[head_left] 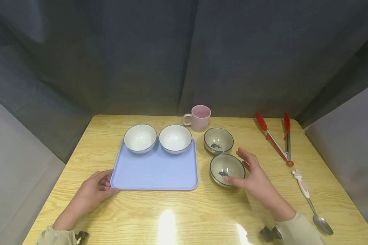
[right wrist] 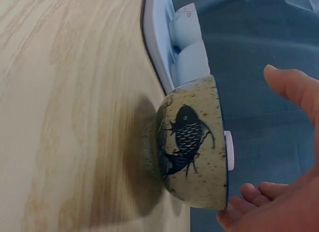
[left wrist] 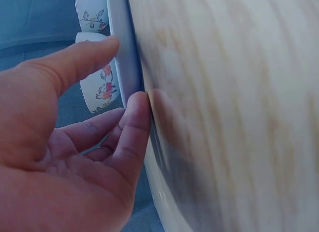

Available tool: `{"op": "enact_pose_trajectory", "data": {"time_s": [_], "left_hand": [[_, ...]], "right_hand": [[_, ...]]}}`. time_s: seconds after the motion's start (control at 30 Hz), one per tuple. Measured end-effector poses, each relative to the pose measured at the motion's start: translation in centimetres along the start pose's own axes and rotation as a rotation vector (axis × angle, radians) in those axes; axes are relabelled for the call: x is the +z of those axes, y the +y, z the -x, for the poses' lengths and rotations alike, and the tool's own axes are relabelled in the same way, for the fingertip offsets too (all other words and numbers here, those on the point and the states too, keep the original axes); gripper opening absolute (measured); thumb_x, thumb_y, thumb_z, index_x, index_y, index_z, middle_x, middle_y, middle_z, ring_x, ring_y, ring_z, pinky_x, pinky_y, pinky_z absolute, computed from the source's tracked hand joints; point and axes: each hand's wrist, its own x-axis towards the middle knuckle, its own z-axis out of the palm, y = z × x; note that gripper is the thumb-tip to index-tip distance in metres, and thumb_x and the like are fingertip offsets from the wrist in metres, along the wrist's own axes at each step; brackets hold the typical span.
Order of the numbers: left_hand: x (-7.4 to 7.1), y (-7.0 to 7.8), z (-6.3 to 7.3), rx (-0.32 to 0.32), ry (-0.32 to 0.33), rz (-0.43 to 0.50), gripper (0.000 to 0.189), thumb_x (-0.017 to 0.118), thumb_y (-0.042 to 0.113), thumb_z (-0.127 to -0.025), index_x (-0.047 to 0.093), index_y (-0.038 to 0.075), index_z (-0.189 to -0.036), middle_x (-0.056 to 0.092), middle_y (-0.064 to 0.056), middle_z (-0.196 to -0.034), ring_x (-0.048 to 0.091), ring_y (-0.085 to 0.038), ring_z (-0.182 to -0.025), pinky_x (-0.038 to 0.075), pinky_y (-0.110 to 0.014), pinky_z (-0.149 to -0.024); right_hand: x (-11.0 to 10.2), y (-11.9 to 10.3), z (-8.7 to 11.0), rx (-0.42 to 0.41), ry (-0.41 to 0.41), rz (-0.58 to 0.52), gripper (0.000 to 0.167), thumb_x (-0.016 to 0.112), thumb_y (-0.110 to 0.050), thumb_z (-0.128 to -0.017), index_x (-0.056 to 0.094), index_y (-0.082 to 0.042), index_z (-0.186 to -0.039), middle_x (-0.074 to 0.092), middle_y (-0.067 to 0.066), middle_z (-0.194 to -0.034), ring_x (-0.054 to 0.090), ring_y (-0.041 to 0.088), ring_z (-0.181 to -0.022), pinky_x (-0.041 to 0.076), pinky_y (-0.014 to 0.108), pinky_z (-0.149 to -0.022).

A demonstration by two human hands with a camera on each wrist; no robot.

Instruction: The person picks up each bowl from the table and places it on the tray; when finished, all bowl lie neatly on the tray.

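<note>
Head view: the right hand (head_left: 257, 178) hovers at the nearer fish bowl (head_left: 224, 165), thumb and fingers well apart; whether a fingertip touches the rim is hard to tell. To take it well, I'd close evenly on opposite sides, keeping it level and clear of the 2nd fish bowl (head_left: 219, 136) just behind. The nearer bowl stands on the desk (head_left: 135, 217) within that parted grip, right of the blue tray (head_left: 154, 175); the left hand (head_left: 93, 190) pinches the tray's near-left corner.

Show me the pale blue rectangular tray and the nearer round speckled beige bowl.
Pale blue rectangular tray (head_left: 154, 173): head view, bare flat surface.
Nearer round speckled beige bowl (right wrist: 192, 147): right wrist view, middle of the outer wall.
</note>
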Motion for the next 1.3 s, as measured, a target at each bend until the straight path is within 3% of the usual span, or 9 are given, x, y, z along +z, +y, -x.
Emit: {"op": "enact_pose_trajectory", "data": {"time_s": [0.43,1.3], "left_hand": [[0.1,0.0,0.1,0.005,0.011,-0.007,0.074,0.092,0.012,-0.093,0.056,-0.013,-0.154,0.067,-0.016,-0.12,0.068,-0.014,-0.098,0.064,-0.017,-0.082],[0.0,-0.1,0.0,0.008,0.005,-0.01,0.077,0.092,0.014,-0.093,0.055,-0.013,-0.155,0.067,-0.016,-0.121,0.068,-0.016,-0.1,0.064,-0.017,-0.08]], "right_hand": [[1.3,1.2,-0.4,0.006,0.014,0.043,0.131,0.103,-0.028,-0.08,0.018,0.0,-0.176,0.028,0.026,-0.178,0.032,0.049,-0.165,0.027,0.071,-0.136],[2.3,1.8,-0.9,0.084,-0.017,0.102,0.145,0.105,-0.031,-0.075,0.007,-0.003,-0.178,0.015,0.031,-0.178,0.031,0.058,-0.161,0.025,0.079,-0.134]]}}
